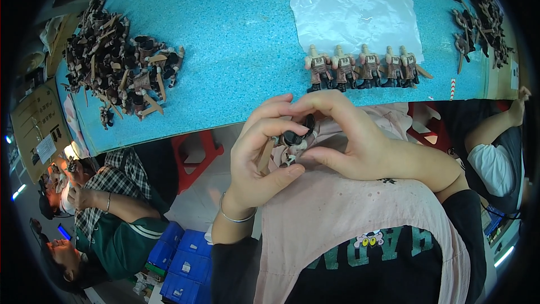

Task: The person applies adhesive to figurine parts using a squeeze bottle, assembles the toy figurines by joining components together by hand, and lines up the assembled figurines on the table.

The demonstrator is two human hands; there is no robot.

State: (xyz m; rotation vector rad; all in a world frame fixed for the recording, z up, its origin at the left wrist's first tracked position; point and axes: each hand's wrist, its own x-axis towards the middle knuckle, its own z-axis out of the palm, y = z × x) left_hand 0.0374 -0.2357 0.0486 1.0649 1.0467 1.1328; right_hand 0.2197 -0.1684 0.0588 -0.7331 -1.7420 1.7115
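Stretching away from the person, a speckled blue table (225, 39) is seen, its near edge lying just beyond the hands. Before that edge a pale pink apron (349, 208) is worn. Along the table's left edge, down toward the near left corner, a large heap of small figurines (101, 56) is piled. Toward the right, a translucent plastic sheet (354, 17) is laid flat. By the far right corner a second heap (478, 17) is strewn.

By the left hand (250, 149) the held figurine (295, 143) is grasped, with the thumb at its lower end. By the right hand (349, 129) it is partly hidden; whether it is gripped or only touched there cannot be told. Near the near edge, a row of five figurines (368, 67) is laid side by side, pale heads pointed to the far edge, dark boots to the near one.

The held figurine is kept in front of the near edge, its long axis apparently slanted from upper right to lower left; which end is the head cannot be made out. Against the left palm a flat brown piece (265, 156) is seen.
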